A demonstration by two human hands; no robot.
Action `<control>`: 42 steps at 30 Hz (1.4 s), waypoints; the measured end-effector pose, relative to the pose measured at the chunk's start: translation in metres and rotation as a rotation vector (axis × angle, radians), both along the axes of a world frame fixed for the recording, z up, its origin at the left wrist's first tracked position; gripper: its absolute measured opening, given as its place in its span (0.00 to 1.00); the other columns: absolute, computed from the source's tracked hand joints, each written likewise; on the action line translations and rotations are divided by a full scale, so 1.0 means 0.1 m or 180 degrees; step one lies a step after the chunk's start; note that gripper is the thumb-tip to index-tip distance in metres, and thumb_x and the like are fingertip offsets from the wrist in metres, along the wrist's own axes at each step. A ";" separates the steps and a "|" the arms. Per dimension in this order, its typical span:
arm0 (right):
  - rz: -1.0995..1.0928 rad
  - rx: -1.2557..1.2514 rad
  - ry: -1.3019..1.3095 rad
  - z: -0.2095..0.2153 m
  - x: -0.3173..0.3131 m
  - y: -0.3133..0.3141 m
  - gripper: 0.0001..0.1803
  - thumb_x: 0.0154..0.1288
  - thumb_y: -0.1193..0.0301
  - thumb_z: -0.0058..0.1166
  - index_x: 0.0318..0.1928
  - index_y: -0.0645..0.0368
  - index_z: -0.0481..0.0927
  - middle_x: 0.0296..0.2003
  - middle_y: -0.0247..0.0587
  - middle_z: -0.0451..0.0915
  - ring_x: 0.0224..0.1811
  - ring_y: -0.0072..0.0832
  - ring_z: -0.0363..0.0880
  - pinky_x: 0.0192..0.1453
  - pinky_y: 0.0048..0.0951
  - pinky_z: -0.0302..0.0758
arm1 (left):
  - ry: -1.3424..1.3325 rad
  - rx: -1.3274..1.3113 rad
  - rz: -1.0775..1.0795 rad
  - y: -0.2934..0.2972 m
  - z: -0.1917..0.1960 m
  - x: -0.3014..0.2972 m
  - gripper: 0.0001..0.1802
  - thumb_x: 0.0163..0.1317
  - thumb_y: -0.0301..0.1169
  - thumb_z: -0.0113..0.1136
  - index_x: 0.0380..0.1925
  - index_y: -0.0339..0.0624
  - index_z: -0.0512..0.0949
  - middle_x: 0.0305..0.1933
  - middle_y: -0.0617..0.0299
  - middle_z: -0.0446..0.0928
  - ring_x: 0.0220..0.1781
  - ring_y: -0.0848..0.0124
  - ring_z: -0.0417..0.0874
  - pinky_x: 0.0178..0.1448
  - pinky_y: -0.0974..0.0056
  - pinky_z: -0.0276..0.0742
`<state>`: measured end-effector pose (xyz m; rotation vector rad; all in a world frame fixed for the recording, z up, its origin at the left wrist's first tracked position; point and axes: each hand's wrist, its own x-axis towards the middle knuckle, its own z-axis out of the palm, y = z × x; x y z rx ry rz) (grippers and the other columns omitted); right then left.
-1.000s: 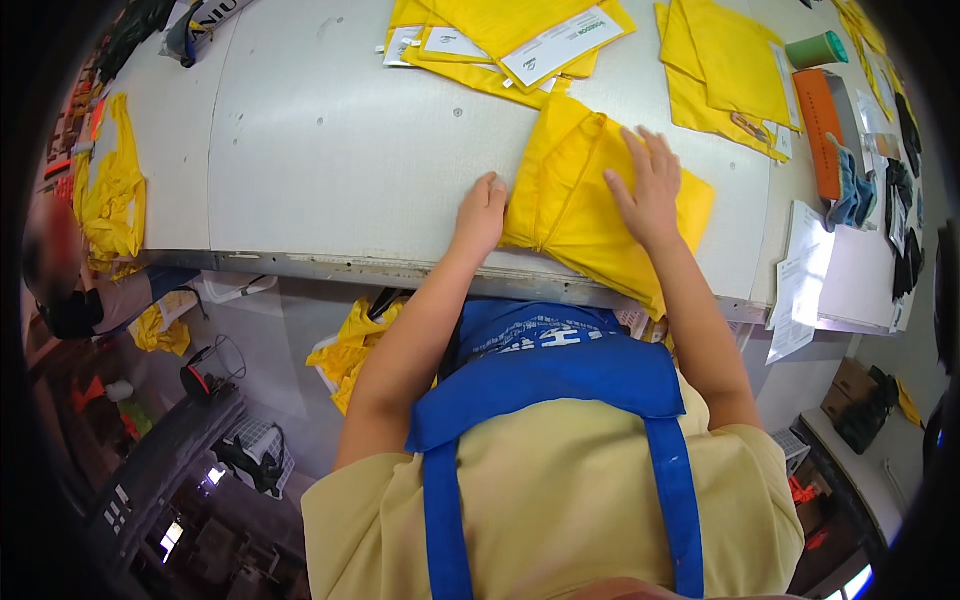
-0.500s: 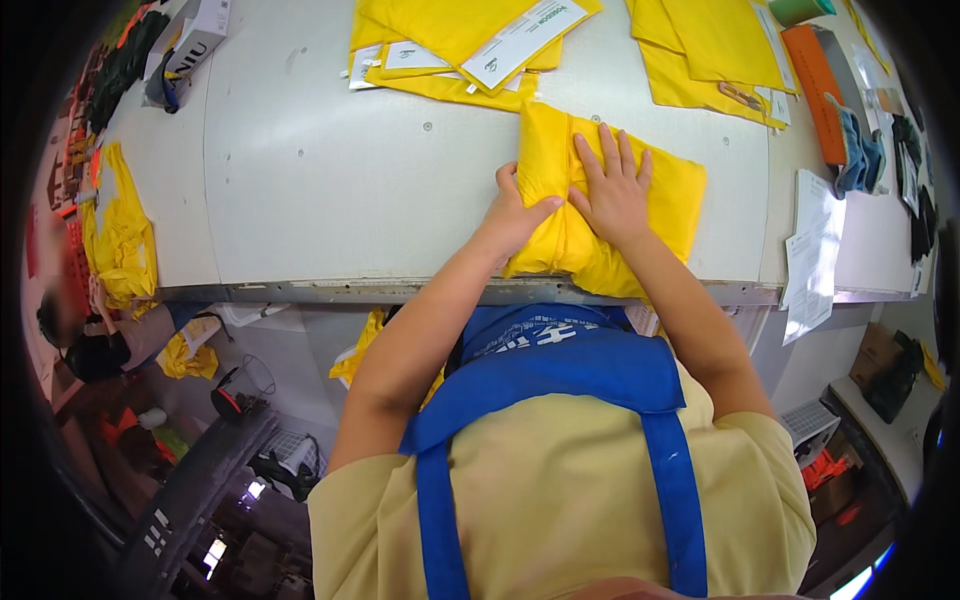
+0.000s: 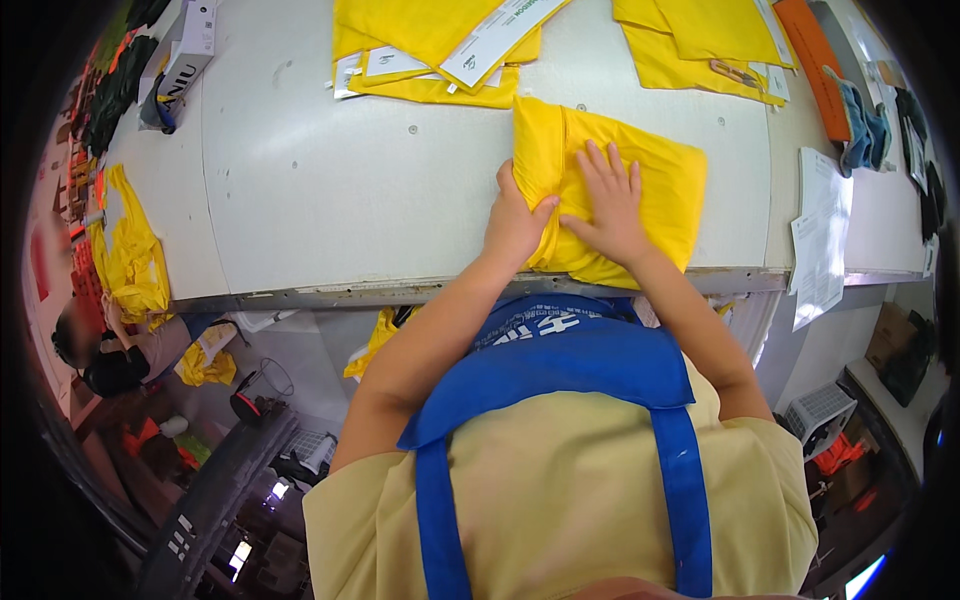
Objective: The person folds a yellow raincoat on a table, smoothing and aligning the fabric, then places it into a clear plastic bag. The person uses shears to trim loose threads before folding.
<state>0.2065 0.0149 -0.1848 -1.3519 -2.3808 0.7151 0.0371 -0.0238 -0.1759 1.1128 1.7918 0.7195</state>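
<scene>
A folded yellow garment (image 3: 660, 185) of smooth, shiny fabric lies on the white worktable (image 3: 320, 190), close to its front edge. A seam or fold line runs down its left part. My left hand (image 3: 516, 222) grips the garment's left edge, with the thumb on top and the fingers curled at the side, partly hidden. On the middle of the garment my right hand (image 3: 612, 208) lies flat, palm down, with the fingers spread.
Stacked yellow folded garments (image 3: 410, 30) with white cards lie at the back, and another yellow stack (image 3: 720, 45) at back right. Papers (image 3: 822, 240) overhang the right edge beside an orange box (image 3: 812, 65). Far left, a person handles yellow fabric (image 3: 130, 245).
The garment lies flatter and smoother under my hands. My right hand has shifted slightly down and left over it, while my left hand keeps its hold on the left edge.
</scene>
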 end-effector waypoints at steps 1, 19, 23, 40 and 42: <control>-0.0014 0.0046 0.0437 0.00 0.05 0.02 0.45 0.47 0.56 0.64 0.66 0.51 0.60 0.67 0.46 0.58 0.71 0.48 0.50 0.71 0.53 0.43 | 0.0049 0.0010 -0.0047 0.02 -0.01 0.00 0.38 0.58 0.33 0.62 0.62 0.36 0.50 0.50 0.36 0.75 0.53 0.44 0.77 0.55 0.53 0.73; 0.1045 0.1135 0.0526 0.30 -0.23 -0.53 0.05 0.53 0.66 0.57 0.32 0.49 0.76 0.32 0.30 0.73 0.38 0.27 0.71 0.47 0.30 0.63 | -0.1003 -0.0215 0.0325 0.12 -0.22 -0.20 0.35 0.57 0.35 0.63 0.60 0.36 0.58 0.53 0.42 0.74 0.54 0.54 0.77 0.56 0.58 0.72; 0.1194 0.0965 0.0698 0.25 -0.24 -0.50 0.06 0.53 0.68 0.56 0.32 0.50 0.76 0.32 0.31 0.74 0.38 0.28 0.72 0.46 0.31 0.65 | -0.1159 -0.0156 0.0309 0.11 -0.29 -0.22 0.35 0.57 0.35 0.64 0.60 0.35 0.57 0.54 0.43 0.73 0.56 0.55 0.76 0.57 0.59 0.72; 0.0118 0.0431 0.0430 0.47 -0.42 0.02 0.02 0.58 0.71 0.54 0.32 0.54 0.76 0.34 0.36 0.76 0.42 0.36 0.73 0.49 0.38 0.63 | -0.1535 -0.0361 -0.0182 -0.29 -0.04 -0.41 0.45 0.55 0.43 0.67 0.65 0.37 0.52 0.61 0.44 0.67 0.64 0.55 0.68 0.66 0.60 0.63; 0.0381 0.0718 0.0456 0.56 -0.44 -0.07 0.02 0.58 0.72 0.54 0.32 0.54 0.76 0.34 0.36 0.75 0.43 0.35 0.73 0.51 0.38 0.62 | -0.1497 -0.0354 -0.0220 -0.35 -0.12 -0.47 0.49 0.52 0.45 0.68 0.66 0.37 0.51 0.62 0.44 0.66 0.65 0.55 0.66 0.68 0.60 0.62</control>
